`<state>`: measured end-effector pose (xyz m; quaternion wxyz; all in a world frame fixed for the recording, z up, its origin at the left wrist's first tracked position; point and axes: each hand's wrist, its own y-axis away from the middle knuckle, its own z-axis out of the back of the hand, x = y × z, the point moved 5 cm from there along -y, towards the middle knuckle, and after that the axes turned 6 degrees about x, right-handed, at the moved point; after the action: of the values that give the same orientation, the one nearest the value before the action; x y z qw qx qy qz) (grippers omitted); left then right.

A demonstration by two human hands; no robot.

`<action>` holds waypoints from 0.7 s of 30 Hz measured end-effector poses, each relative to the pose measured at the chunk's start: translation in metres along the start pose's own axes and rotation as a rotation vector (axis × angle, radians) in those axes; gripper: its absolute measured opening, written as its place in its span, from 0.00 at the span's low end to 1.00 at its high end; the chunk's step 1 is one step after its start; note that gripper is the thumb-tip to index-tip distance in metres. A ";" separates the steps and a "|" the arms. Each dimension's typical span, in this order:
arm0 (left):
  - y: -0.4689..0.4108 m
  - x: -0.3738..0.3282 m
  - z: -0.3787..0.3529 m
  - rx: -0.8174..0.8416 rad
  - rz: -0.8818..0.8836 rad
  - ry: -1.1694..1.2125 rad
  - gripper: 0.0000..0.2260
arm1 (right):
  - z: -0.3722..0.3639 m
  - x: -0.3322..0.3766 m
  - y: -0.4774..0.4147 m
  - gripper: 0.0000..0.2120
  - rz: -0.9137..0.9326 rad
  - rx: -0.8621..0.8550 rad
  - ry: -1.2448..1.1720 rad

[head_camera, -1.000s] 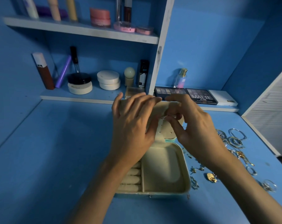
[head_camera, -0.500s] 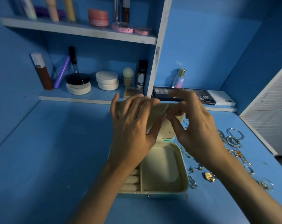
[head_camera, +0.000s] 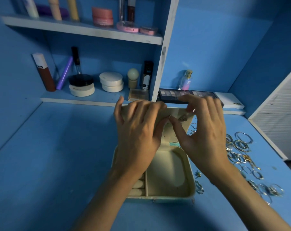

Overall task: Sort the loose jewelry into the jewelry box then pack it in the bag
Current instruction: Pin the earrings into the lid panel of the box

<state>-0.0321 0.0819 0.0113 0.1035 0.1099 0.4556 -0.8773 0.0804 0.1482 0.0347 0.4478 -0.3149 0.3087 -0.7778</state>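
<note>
A cream jewelry box lies open on the blue table, its lid standing upright at the back. My left hand grips the lid's left part, thumb behind and fingers draped over the front. My right hand is at the lid's upper right, thumb and fingertips pinching a small heart-shaped earring against the lid's inner face. Padded ring rolls fill the box's left compartment; the right compartment looks bare. Loose rings, bangles and earrings lie scattered on the table right of the box.
Shelves behind the box carry cosmetics: round compacts, a brown tube, a perfume bottle and eyeshadow palettes. A white louvred door borders the table on the right. No bag is in view.
My right hand has shifted slightly right along the lid, and the heart-shaped earring now shows on the lid's inner face. My left hand keeps its hold on the lid.
</note>
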 end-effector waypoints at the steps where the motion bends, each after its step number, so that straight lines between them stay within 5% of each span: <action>1: 0.000 0.000 0.000 0.000 0.001 -0.005 0.10 | 0.001 -0.002 0.000 0.17 -0.018 -0.004 0.002; 11: -0.001 -0.001 0.002 -0.014 -0.008 -0.003 0.10 | -0.009 -0.042 0.015 0.14 -0.613 0.204 -0.773; 17: 0.000 -0.003 0.004 -0.001 -0.025 -0.013 0.12 | -0.001 -0.075 0.030 0.10 -0.733 0.358 -0.727; 21: 0.001 -0.005 0.005 -0.013 -0.034 -0.008 0.09 | 0.010 -0.087 0.033 0.04 -0.597 0.617 -0.510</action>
<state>-0.0280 0.0779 0.0150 0.0912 0.0980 0.4625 -0.8765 0.1395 0.2100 -0.0027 0.3393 -0.4225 -0.1586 -0.8254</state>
